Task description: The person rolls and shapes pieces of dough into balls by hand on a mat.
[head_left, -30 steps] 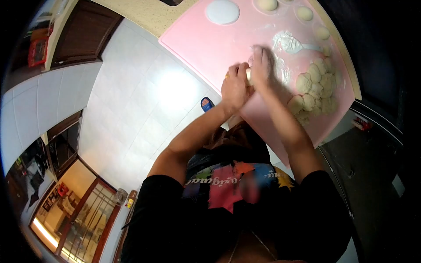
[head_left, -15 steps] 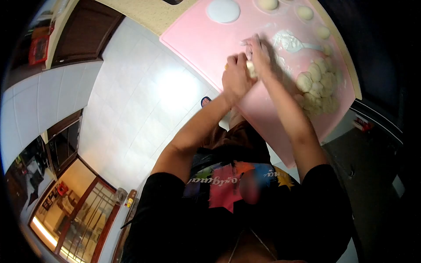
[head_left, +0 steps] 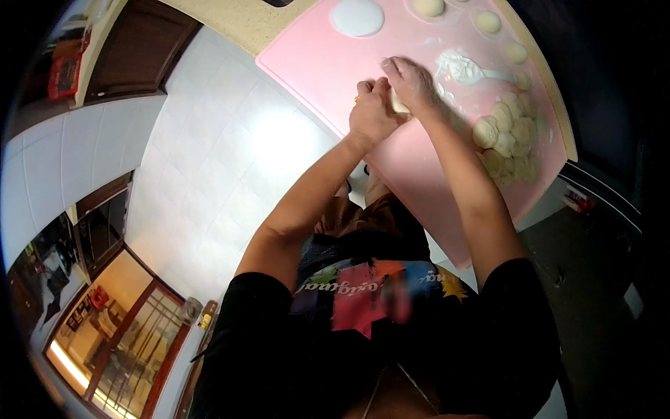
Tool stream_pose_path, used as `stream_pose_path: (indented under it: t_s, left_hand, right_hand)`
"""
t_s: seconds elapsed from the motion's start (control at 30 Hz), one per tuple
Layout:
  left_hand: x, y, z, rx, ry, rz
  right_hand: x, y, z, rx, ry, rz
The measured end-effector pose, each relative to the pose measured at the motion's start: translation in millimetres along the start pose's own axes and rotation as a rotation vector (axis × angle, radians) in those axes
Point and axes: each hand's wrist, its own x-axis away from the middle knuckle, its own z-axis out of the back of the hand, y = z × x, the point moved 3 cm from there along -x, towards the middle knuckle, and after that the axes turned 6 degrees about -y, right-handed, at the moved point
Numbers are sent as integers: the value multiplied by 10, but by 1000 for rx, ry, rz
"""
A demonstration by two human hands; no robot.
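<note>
Between my two hands, over the pink mat (head_left: 314, 70), is a pale piece of dough (head_left: 398, 103), partly hidden by the fingers. My left hand (head_left: 375, 115) has its fingers curled against the dough's left side, with a ring on one finger. My right hand (head_left: 413, 85) wraps over its upper right side, fingers bent and slightly blurred. To the right lies a pile of several dough pieces (head_left: 504, 140), pressed close together. White flour (head_left: 457, 66) with a spoon (head_left: 492, 75) in it lies just beyond my right hand.
A white disc (head_left: 356, 17) lies at the mat's far left. Several round dough balls (head_left: 488, 21) line the far right edge. The speckled countertop (head_left: 241, 24) borders the mat. Tiled floor (head_left: 202, 140) shows to the left, and a dark surface (head_left: 607, 70) to the right.
Both hands have shifted slightly around the dough. The right hand's fingers have curled over it, after being more stretched out. The foot in the blue slipper has drawn back nearly out of sight.
</note>
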Motion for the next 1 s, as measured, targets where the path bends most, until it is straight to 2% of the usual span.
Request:
stream_pose_path:
  t_s: [0.07, 0.1, 0.13, 0.2, 0.23, 0.27, 0.33, 0.4, 0.47, 0.5, 0.53, 0.6, 0.67, 0.73, 0.77, 0.8, 0.87, 0.9, 0.97, 1.0]
  left_hand:
    - [177, 2, 49, -4, 28, 146]
    - [295, -88, -98, -122, 127, 25]
    - [384, -136, -164, -122, 124, 23]
    - [527, -110, -215, -212, 190, -127]
    - [581, -113, -202, -106, 152, -111]
    - [573, -128, -149, -106, 154, -105]
    - [473, -159, -32, 54, 54, -47]
    - [218, -246, 33, 53, 67, -40]
    - [16, -209, 110, -64, 41, -59]
    - [-18, -147, 130, 15, 22, 13]
    - [-4, -53, 139, 15, 24, 10]
    - [116, 63, 100, 73, 45, 169]
    - [267, -83, -129, 63, 94, 110]
    - [483, -78, -231, -95, 185, -90]
    - [533, -142, -259, -126, 163, -113]
    - [547, -154, -215, -125, 162, -114]
    - [579, -175, -135, 31, 102, -136]
    - [513, -164, -50, 42, 98, -82]
    - [300, -173, 80, 43, 57, -44]
    - [177, -171, 119, 42, 24, -11]
  right_hand:
    - [-6, 22, -223, -1047, -156, -511]
    - [160, -240, 44, -976, -134, -601]
    - [312, -234, -102, -975, -131, -604]
    - [652, -181, -334, -347, 505, -135]
    - [738, -177, -345, -323, 397, -159]
    - [710, -126, -330, -326, 392, -157]
    - [482, -152, -182, -72, 310, 24]
    - [214, -78, -126, -47, 256, 107]
    - [39, -97, -92, 5, 75, 173]
    - [-25, -167, -38, 5, -21, 110]
    - [-28, -154, -51, 7, -20, 111]
    - [51, -114, -135, -443, -208, -142]
    - [257, -154, -183, -968, -305, -493]
    - [647, -345, -211, -561, 326, -400]
    - [745, -288, -234, -261, 443, -15]
    - [851, -325, -285, -283, 313, -113]
    - [699, -269, -206, -39, 347, 34]
    - [561, -218, -174, -39, 350, 32]
    - [301, -161, -136, -76, 182, 136]
    - [207, -164, -68, -73, 188, 138]
